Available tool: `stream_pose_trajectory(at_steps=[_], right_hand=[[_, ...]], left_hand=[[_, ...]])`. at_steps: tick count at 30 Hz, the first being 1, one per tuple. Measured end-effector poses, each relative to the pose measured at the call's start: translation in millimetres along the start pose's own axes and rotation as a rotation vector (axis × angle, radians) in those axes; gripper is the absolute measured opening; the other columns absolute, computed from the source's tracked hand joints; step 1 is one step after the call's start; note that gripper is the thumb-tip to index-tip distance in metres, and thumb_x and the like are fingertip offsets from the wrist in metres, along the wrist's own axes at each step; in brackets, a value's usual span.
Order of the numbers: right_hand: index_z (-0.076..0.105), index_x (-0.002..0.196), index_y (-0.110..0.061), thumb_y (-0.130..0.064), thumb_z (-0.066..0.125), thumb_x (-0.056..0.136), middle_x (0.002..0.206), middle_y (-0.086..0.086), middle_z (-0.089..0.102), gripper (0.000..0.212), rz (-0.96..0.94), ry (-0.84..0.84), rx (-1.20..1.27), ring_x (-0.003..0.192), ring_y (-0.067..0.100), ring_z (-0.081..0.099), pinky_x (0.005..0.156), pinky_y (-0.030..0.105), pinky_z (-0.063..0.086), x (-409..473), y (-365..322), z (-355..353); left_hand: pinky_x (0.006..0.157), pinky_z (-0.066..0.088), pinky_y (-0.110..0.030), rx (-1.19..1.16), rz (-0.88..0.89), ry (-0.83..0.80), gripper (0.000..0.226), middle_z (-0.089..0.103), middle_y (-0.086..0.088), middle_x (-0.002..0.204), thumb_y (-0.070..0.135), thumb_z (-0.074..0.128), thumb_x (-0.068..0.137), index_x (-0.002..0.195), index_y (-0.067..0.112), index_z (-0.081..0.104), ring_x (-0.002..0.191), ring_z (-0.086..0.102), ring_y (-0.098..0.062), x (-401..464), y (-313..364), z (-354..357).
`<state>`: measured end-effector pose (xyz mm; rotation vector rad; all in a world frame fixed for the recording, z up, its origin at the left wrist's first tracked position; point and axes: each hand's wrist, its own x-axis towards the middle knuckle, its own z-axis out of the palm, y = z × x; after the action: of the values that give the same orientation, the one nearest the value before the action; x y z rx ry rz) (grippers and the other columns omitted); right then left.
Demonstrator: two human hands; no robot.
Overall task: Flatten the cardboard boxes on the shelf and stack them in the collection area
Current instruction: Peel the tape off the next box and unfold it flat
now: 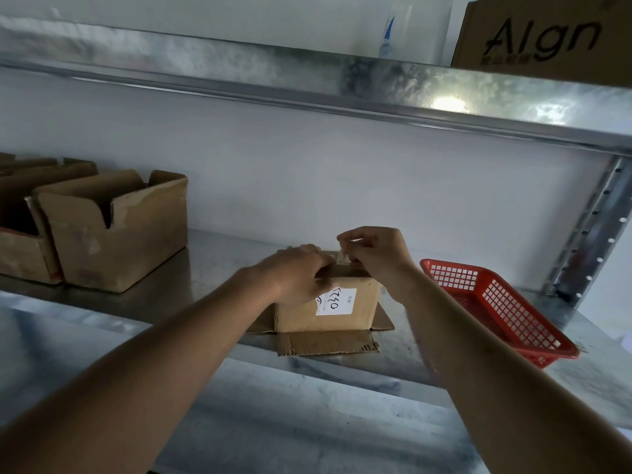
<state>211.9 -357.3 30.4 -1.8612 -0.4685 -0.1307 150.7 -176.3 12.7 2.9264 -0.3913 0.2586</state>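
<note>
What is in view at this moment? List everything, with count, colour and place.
small box with white label: one, brown, centre of the shelf, upside down with its flaps spread flat on the shelf
tape strip: one, pale, on top of that box, being peeled
open boxes: two clearly visible, brown, left on the shelf, side by side; the far one is cut off by the edge
basket: one, red, right on the shelf
printed box: one, brown with black letters, upper shelf, top right
shelf: metal, grey, two levels seen
left hand: pressing on the small box's top
right hand: grip pinched on the tape strip
</note>
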Motion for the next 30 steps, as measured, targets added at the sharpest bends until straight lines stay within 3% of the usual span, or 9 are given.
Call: stream_pose_trajectory(at_steps=[4,8,9,14,19,22,25,28,30], right_hand=[[0.081,0.111,-0.023,-0.018,0.068,0.098,0.102,-0.008,0.077,0.018,-0.232,-0.125,-0.521,0.090,0.008,0.067,0.070,0.014,0.048,4,-1,1],[0.080,0.092,-0.017,-0.014,0.052,0.103,0.089,0.011,0.066,0.030,-0.224,-0.280,-0.732,0.078,0.025,0.061,0.060,0.034,0.044,5,-2,6],[0.079,0.089,-0.018,-0.012,0.049,0.103,0.086,0.011,0.063,0.033,-0.203,-0.307,-0.754,0.077,0.027,0.059,0.060,0.037,0.044,6,-2,7],[0.079,0.118,-0.027,0.000,0.054,0.097,0.104,0.004,0.075,0.042,-0.217,-0.255,-0.831,0.094,0.026,0.067,0.080,0.045,0.059,7,-9,4],[0.081,0.104,-0.030,-0.019,0.076,0.091,0.100,-0.002,0.074,0.018,-0.176,-0.137,-0.783,0.092,0.020,0.069,0.080,0.040,0.062,11,-9,12],[0.081,0.092,-0.028,-0.019,0.078,0.089,0.091,-0.005,0.073,0.010,-0.206,-0.087,-0.763,0.088,0.018,0.069,0.079,0.038,0.061,11,-10,17],[0.080,0.092,-0.024,-0.009,0.073,0.090,0.094,-0.002,0.073,0.017,-0.239,-0.112,-0.830,0.087,0.019,0.069,0.080,0.037,0.061,12,-11,12],[0.080,0.097,-0.017,0.009,0.066,0.088,0.096,0.001,0.075,0.031,-0.291,-0.128,-0.933,0.087,0.018,0.068,0.078,0.033,0.060,12,-6,1],[0.080,0.099,-0.015,0.011,0.066,0.090,0.098,0.004,0.074,0.030,-0.297,-0.113,-0.967,0.087,0.021,0.068,0.077,0.035,0.060,12,0,-10]], left_hand=[[0.095,0.051,-0.040,-0.072,0.003,-0.015,0.044,0.060,0.009,0.122,0.051,0.055,0.100,0.138,0.030,0.057,0.110,0.058,-0.016,5,-12,0],[0.076,0.048,-0.033,-0.127,-0.003,-0.026,0.025,0.059,0.019,0.098,0.051,0.058,0.095,0.115,0.037,0.061,0.093,0.062,-0.009,9,-18,-1],[0.073,0.047,-0.033,-0.135,-0.012,-0.022,0.020,0.061,0.017,0.096,0.051,0.058,0.094,0.109,0.037,0.060,0.089,0.062,-0.008,10,-18,-1],[0.066,0.040,-0.028,-0.181,-0.009,-0.006,0.010,0.061,0.016,0.089,0.047,0.062,0.091,0.100,0.044,0.056,0.082,0.059,-0.003,8,-16,-3],[0.066,0.050,-0.034,-0.166,-0.010,-0.020,0.017,0.065,0.011,0.087,0.040,0.065,0.090,0.105,0.032,0.067,0.080,0.063,-0.010,7,-11,-7],[0.074,0.055,-0.037,-0.109,-0.021,-0.048,0.020,0.069,0.009,0.092,0.043,0.066,0.088,0.107,0.036,0.067,0.084,0.066,-0.016,9,-10,-13],[0.076,0.054,-0.035,-0.063,-0.021,-0.056,0.040,0.068,0.012,0.101,0.050,0.066,0.086,0.124,0.038,0.065,0.092,0.064,-0.015,9,-17,-18],[0.070,0.048,-0.032,-0.056,-0.010,-0.024,0.032,0.068,0.011,0.102,0.054,0.066,0.084,0.111,0.039,0.062,0.091,0.064,-0.014,7,-24,-16],[0.083,0.055,-0.036,-0.077,-0.024,-0.018,0.047,0.069,0.009,0.122,0.057,0.065,0.081,0.122,0.035,0.066,0.103,0.065,-0.015,7,-25,-14]])
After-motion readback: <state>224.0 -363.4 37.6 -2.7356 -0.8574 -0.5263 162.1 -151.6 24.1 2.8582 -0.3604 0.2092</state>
